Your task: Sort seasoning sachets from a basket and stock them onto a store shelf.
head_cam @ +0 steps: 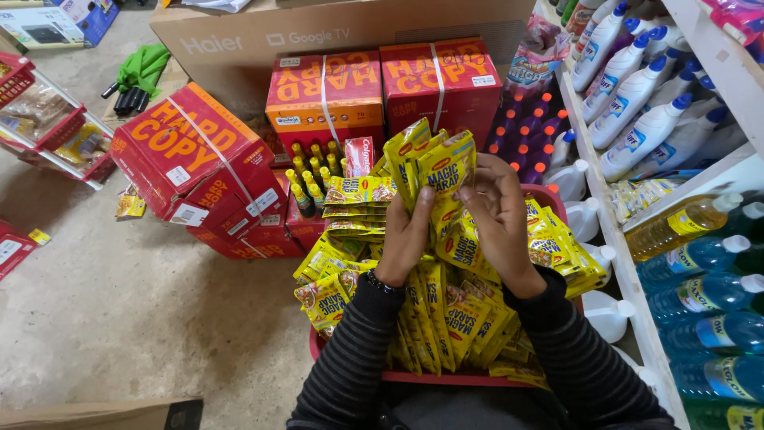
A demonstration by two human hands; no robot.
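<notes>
Nearest, a red basket (446, 377) brims with small yellow sachets (446, 318) bearing red oval labels. Above it the left hand (407, 239) and right hand (500, 215) both clasp a fanned bunch of sachets (434, 163) held upright between them – fingers curled around it. Beyond stand red cartons (326, 95) strapped with white bands, and to the right – white shelves (617, 231) of white spray bottles (637, 95) and blue bottles (708, 295)

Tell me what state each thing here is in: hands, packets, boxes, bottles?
Left hand: gripping a bunch of yellow packets.
Right hand: fingers on the same bunch.
Red basket: heaped full with packets.
Red boxes: strapped shut.
White bottles: capped, lying on the shelf.
</notes>
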